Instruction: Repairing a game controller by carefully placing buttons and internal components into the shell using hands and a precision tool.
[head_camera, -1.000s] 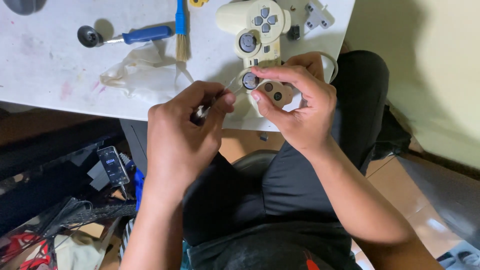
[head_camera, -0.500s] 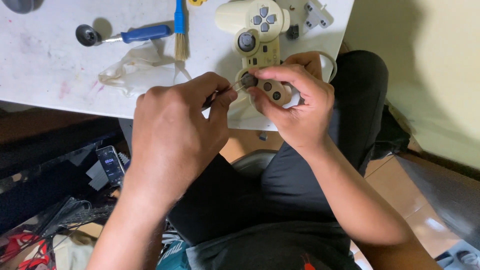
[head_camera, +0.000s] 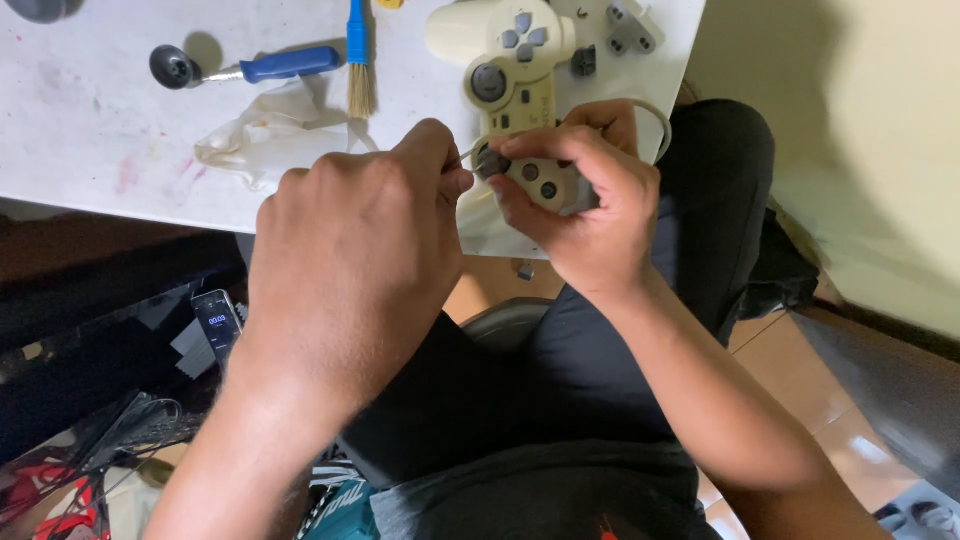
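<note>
A cream game controller (head_camera: 505, 70) with grey buttons lies at the near edge of the white table (head_camera: 90, 130). My right hand (head_camera: 585, 205) grips its near handle, thumb beside the lower grey thumbstick. My left hand (head_camera: 350, 260) is closed around a thin tool whose tip reaches that thumbstick; most of the tool is hidden in the fist.
On the table lie a blue-handled screwdriver (head_camera: 270, 66), a blue-handled brush (head_camera: 358, 60), a crumpled clear plastic bag (head_camera: 270, 135), a round black part (head_camera: 172, 66) and small grey parts (head_camera: 630, 25). Below the table edge are a small device with a lit screen (head_camera: 217, 322) and tangled cables (head_camera: 70, 480).
My left hand has risen and moved right, bringing the tool tip up to the thumbstick. My right hand keeps its grip on the controller.
</note>
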